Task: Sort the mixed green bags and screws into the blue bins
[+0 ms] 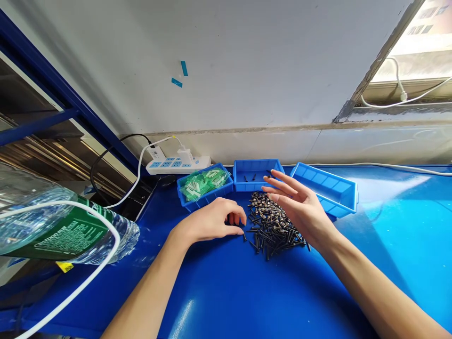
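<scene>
A pile of dark screws [273, 228] lies on the blue table between my hands. At its left edge is my left hand [221, 219], fingers curled, thumb and fingertips close to a single screw [244, 237]; whether it grips that screw is unclear. My right hand [300, 200] hovers over the pile's right side with fingers spread and nothing seen in it. Behind the pile, the middle blue bin [259, 165] contains a few screws. The left blue bin [206, 200] holds green-and-white packets [205, 182]. The right blue bin [328, 186] sits at an angle, partly behind my right hand.
A large plastic bottle [70, 230] lies at the left, crossed by a white cable [115, 240]. A white power strip [178, 165] with plugs stands by the wall behind the left bin. Another cable [388, 165] runs along the table's back edge.
</scene>
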A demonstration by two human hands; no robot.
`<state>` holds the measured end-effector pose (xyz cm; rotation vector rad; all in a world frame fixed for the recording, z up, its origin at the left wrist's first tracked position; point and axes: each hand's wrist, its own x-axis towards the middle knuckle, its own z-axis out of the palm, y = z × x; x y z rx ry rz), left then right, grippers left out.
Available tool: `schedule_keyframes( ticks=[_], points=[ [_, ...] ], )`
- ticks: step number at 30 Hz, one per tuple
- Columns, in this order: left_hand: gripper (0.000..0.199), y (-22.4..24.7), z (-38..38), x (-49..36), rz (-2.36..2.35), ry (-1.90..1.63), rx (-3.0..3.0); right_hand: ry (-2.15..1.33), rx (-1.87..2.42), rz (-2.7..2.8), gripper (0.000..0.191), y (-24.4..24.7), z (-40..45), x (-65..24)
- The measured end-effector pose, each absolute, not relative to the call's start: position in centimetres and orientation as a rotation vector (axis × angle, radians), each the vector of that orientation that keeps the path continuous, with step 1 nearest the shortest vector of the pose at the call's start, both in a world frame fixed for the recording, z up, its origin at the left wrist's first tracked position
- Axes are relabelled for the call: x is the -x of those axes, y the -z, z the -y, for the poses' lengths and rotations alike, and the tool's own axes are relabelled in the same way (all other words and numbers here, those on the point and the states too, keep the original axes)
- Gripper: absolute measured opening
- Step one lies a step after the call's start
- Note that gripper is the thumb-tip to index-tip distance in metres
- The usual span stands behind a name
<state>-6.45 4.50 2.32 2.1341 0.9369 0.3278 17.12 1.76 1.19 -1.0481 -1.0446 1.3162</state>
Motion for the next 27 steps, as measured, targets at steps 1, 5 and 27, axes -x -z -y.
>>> schedule_keyframes(
  ticks=[1, 5, 27],
  points=[
    [0.005, -2.13, -4.54, 6.43, -0.931, -0.318, -2.147, -1.317, 1.041, 1.039, 0.067, -1.23, -1.74, -17.10],
    [0.007, -1.84, -4.54, 6.26, -0.905, -0.300, -2.197, -1.332, 1.065, 1.087, 0.069, -1.36, -1.62, -17.12],
    [0.011, -2.28, -4.31, 5.93, -0.923, -0.332, -2.186, -1.383, 1.072, 1.091, 0.044, -1.45, -1.65, -17.09]
  ],
)
